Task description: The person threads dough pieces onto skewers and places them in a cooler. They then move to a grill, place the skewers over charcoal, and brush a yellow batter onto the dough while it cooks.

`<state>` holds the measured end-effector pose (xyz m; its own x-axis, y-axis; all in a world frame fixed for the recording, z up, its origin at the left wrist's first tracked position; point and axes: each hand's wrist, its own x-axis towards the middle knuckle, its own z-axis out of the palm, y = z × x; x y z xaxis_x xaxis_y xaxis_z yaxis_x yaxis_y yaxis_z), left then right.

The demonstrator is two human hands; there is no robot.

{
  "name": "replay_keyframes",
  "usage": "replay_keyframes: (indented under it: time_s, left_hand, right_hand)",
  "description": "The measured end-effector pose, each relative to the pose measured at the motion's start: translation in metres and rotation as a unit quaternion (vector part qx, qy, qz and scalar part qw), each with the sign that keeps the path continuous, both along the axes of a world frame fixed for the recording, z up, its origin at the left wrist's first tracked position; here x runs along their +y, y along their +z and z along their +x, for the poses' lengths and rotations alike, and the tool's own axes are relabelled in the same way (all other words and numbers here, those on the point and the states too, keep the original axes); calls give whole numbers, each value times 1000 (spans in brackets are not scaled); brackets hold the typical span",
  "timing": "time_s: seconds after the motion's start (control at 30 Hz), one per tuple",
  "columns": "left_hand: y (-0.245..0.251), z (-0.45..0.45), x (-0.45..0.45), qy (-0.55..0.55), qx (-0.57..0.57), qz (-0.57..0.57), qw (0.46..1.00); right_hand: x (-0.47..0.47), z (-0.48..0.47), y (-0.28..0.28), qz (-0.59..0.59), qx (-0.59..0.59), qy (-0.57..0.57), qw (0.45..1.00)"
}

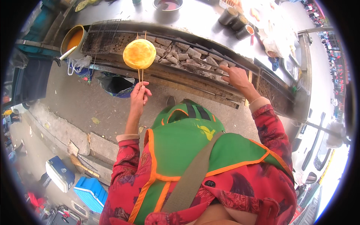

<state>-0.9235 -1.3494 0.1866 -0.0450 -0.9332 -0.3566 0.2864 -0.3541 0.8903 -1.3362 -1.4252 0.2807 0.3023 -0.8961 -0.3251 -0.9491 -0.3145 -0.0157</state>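
Note:
My left hand pinches the lower ends of two thin wooden skewers. A round, golden flat bread is threaded on them, and their tips stick out past its far edge. It is held up in front of the left part of a long charcoal grill. My right hand grips metal tongs, whose two arms are apart and reach over the coals. Grey, ashy charcoal pieces lie in the trough beneath the tongs.
A wire grate covers the grill's left end, beside a pot of orange liquid with a white-handled utensil. On the metal counter stand several dark canisters and a bowl. An open bag sits below the grill.

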Motion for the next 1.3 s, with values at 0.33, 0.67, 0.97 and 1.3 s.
replay_keyframes:
  time_s: [0.33, 0.67, 0.97, 1.3]
  left_hand:
    - [18, 2, -5, 36, 32, 12, 999]
    - [18, -28, 0, 18, 56, 25, 998]
    - [4, -65, -20, -66, 31, 30, 997]
    - [-13, -104, -45, -104, 52, 45, 992]
  right_hand:
    - [-46, 73, -30, -3, -31, 40, 999]
    - [-38, 49, -22, 30, -61, 35, 997]
    - [-7, -11, 16, 47, 36, 11, 998]
    - [46, -8, -36, -38, -79, -136, 987]
